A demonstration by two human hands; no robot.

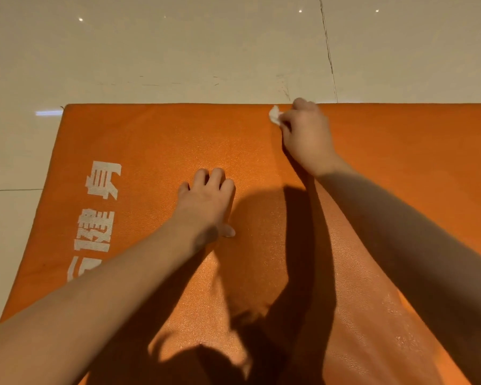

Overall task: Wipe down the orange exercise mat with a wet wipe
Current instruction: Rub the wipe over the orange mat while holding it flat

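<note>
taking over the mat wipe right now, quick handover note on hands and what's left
Left hand: braced on the orange mat, holds nothing.
Right hand: grips the wet wipe at the mat's far edge.
Done: near right stretch shows a wet sheen, so probably wiped.
To do: the side with the white lettering looks dry; likely not yet wiped.

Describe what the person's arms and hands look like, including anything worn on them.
The left forearm and right forearm are bare as far as the frame's edge, with no sleeves showing. The left hand and right hand wear no gloves. No watch, bracelet or ring is visible on the sides that show.
</note>
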